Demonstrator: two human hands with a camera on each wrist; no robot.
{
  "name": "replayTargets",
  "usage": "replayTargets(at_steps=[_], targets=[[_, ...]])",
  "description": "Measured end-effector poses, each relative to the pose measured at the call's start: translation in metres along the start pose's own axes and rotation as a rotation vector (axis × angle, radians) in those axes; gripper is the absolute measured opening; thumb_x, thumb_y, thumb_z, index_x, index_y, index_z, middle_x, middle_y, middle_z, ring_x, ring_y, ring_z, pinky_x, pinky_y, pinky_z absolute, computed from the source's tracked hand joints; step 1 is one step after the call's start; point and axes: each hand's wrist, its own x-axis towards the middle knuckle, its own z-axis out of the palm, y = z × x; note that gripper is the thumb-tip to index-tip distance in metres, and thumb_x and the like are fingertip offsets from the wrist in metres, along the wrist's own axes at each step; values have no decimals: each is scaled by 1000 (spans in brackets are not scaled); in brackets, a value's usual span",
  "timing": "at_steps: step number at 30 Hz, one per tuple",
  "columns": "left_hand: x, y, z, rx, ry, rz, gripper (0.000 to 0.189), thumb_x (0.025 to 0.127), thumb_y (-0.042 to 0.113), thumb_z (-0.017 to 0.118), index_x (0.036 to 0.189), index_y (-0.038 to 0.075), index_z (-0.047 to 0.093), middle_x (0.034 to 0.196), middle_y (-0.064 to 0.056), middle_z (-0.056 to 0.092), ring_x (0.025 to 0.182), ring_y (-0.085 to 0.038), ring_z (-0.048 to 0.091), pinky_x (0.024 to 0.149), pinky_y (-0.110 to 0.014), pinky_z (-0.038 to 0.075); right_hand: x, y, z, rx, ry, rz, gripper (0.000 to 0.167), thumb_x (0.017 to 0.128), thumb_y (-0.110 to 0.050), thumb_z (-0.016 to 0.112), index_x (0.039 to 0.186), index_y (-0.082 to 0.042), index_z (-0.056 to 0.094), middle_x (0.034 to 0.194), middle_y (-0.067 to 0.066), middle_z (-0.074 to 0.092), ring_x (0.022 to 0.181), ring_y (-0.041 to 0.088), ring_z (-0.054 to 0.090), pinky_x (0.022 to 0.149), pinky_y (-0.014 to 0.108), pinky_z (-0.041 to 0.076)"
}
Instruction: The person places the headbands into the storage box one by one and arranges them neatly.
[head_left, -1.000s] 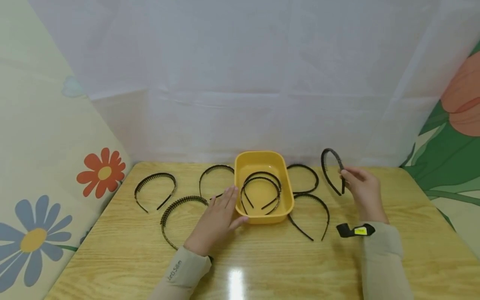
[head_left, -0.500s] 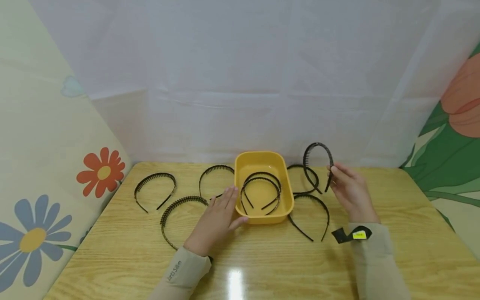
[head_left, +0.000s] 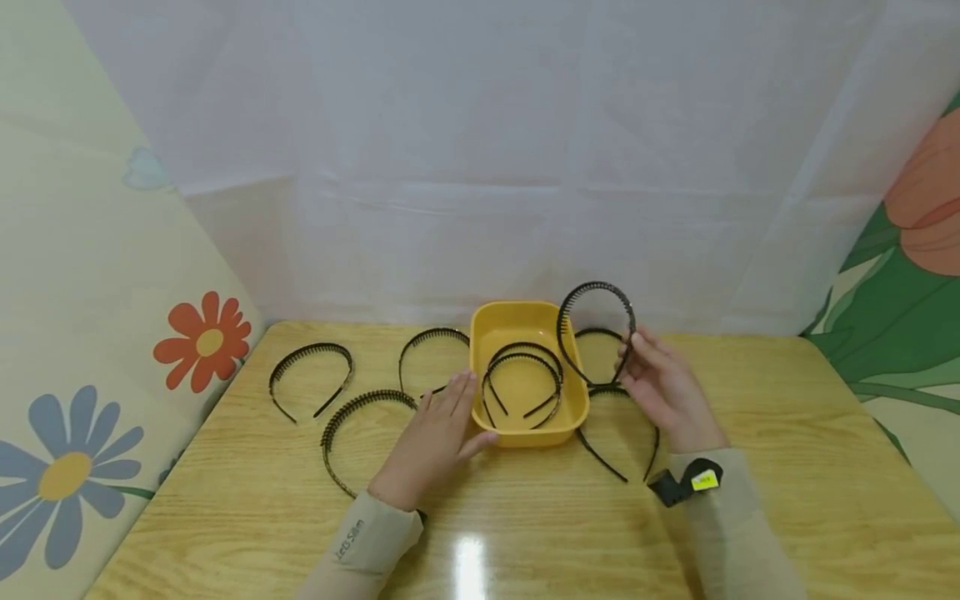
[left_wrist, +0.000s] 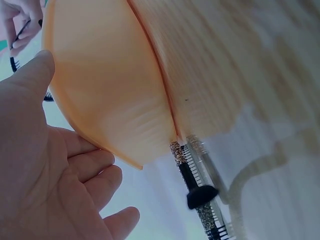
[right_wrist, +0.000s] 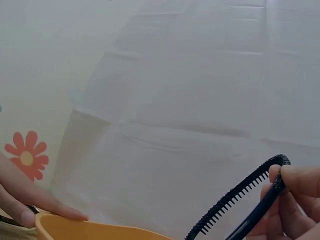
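Note:
My right hand (head_left: 667, 392) pinches one arm of a black toothed headband (head_left: 597, 285) between thumb and fingers. In the head view the headband stands upright, overlapping the right rim of the yellow plastic bin (head_left: 532, 438). In the right wrist view its comb teeth face inward along the band (right_wrist: 230, 196). My left hand (head_left: 433, 442) rests with extended fingers along the bin's left rim, the thumb at the near left corner. Inside the bin lie two dark headbands, the nearer one (head_left: 522, 357) overlapping the other.
On the wooden table (head_left: 570, 533) lie more headbands. Left of the bin are a far-left one (head_left: 311, 348), one behind (head_left: 435, 332) and a thicker one (head_left: 330, 433) beside my left hand. Two more, including a near one (head_left: 600, 458), lie right. A white cloth (head_left: 450, 167) hangs behind.
My right hand has carried the headband leftward from the right side of the table to the bin's right rim, turning it to face the camera more. My left hand and the bin stay put.

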Motion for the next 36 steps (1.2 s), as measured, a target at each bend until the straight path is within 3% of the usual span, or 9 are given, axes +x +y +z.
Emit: replayTargets(at_steps=[11,16,20,30,36], targets=[[-1,0,0,5,3,1,89,102,55,50,159,-4,17,165,-22,19,152,-36,19,121,-62,17,4,34,15,87,71,173,38,110,-8,37,92,-11,70,89,1,72,83,14,64,78,23,53],[0,0,-1,4,-8,-3,89,102,56,49,160,-4,17,165,-22,18,153,-36,18,122,-61,17,5,49,21,91,127,235,35,110,-9,38,93,-14,68,92,-1,70,85,12,63,79,22,53],[0,1,-1,-4,-12,-9,89,102,55,50,159,-4,17,165,-22,18,153,-36,18,122,-61,16,5,59,26,94,126,270,34,110,-9,38,95,-12,68,93,0,69,84,12,62,78,22,54],[1,0,1,-27,-7,-25,88,101,54,53,159,-4,20,165,-21,19,152,-37,20,122,-61,16,9,78,37,-15,72,300,28,110,-6,39,100,-13,64,98,-3,69,89,10,63,87,29,57],[1,0,2,-24,0,-19,88,101,53,54,159,-4,21,165,-22,20,152,-37,21,122,-62,17,10,82,36,-141,53,301,29,109,-4,39,101,-13,66,98,-2,67,92,14,64,85,32,59]])
